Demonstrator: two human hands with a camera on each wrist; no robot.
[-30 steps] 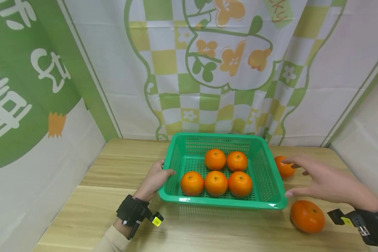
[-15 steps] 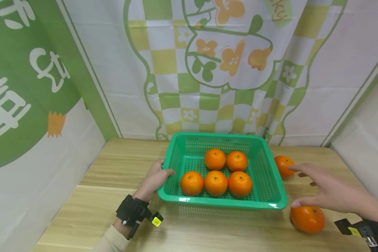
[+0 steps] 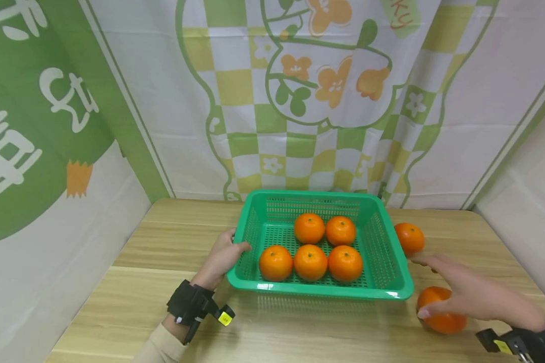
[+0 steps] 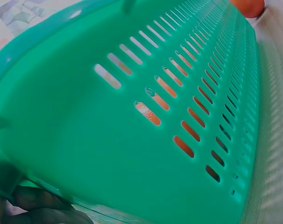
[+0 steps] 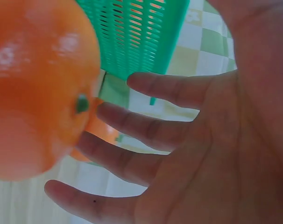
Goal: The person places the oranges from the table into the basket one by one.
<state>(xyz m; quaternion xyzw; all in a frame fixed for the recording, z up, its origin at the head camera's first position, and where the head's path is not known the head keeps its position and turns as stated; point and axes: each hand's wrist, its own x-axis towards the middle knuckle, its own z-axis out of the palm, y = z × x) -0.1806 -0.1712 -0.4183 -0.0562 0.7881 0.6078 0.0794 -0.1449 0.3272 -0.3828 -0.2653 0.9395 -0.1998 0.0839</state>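
My left hand [image 3: 220, 259] grips the left rim of a green slotted plastic basket [image 3: 318, 291], thumb over the edge. Several oranges [image 3: 311, 263] sit inside it, a row in front and two behind. Over at the right, my right hand [image 3: 472, 293] hovers above a loose orange [image 3: 447, 323], fingers spread and partly covering it. The right wrist view shows this orange [image 5: 38, 88] large before the palm, with the fingers [image 5: 174, 91] extended beside it. A second loose orange [image 3: 410, 238] lies by the basket's back right side, just beyond my fingertips.
The basket stands on a light wooden table [image 3: 163, 287], its back side near a printed cloth curtain [image 3: 272, 146]. Cloth walls also close off the left and right sides. Each wrist carries a black camera strap [image 3: 191, 302].
My right hand has moved from beside the far loose orange toward the near one and now overlaps it. The left hand keeps its grip on the basket, which stays in place.
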